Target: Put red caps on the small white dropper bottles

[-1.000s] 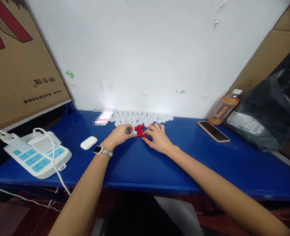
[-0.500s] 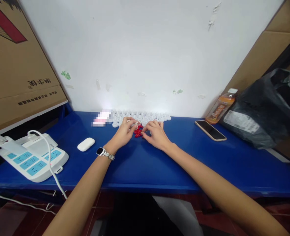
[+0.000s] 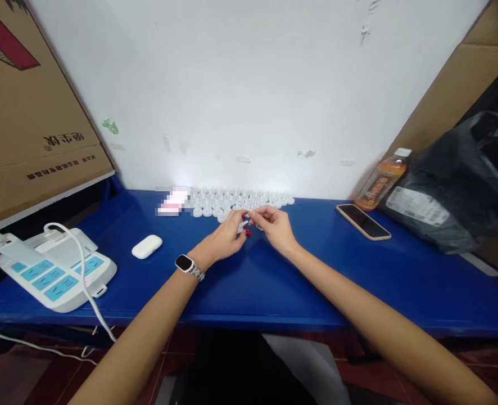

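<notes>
My two hands meet over the middle of the blue table [image 3: 274, 281]. My left hand [image 3: 227, 239], with a watch on its wrist, pinches a small white cap [image 3: 241, 225] between its fingertips. My right hand [image 3: 274, 225] holds a tiny red piece [image 3: 244, 216] at that cap. A few more small red pieces [image 3: 248, 232] show just under the fingers; most of the pile is hidden by my hands. Behind them, several white caps [image 3: 240, 199] lie in rows along the wall.
A white earbud case [image 3: 146, 246] and a white power strip [image 3: 53, 270] with a cable lie at the left. A phone [image 3: 363, 221], an orange drink bottle [image 3: 381, 180] and a black bag [image 3: 460, 185] are at the right. A cardboard box [image 3: 30, 112] leans at the far left.
Both hands have lifted off the red pile and drawn together; the left now pinches a white cap and the right holds a red piece against it.
</notes>
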The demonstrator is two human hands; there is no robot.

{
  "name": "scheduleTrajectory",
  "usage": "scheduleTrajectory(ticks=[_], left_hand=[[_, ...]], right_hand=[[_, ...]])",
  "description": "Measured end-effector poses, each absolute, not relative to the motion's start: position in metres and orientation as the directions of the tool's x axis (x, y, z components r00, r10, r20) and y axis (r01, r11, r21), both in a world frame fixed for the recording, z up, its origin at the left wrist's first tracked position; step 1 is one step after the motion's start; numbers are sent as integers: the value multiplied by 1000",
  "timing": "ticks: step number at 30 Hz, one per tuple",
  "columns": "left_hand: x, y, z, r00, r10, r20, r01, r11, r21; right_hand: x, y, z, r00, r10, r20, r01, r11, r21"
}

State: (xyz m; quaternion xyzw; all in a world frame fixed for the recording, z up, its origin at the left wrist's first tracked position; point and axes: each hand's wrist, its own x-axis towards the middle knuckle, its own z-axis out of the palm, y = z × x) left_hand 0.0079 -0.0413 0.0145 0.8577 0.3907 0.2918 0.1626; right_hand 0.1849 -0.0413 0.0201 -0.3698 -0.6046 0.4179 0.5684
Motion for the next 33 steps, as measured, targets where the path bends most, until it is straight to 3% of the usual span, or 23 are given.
scheduleTrajectory(ticks=[10,23,33], left_hand=[[10,-51,24,525,806,273,615,-581,533],[12,-55,26,561,758,334,590,-649,481],[19,-50,21,499,778,381,460,-610,645]], right_hand=[[183,-40,12,-121,909,398,-13,400,-917],[184,-41,20,-114,927,358,-31,357,-934],[177,-44,16,31,899,436,-68,437,-897]])
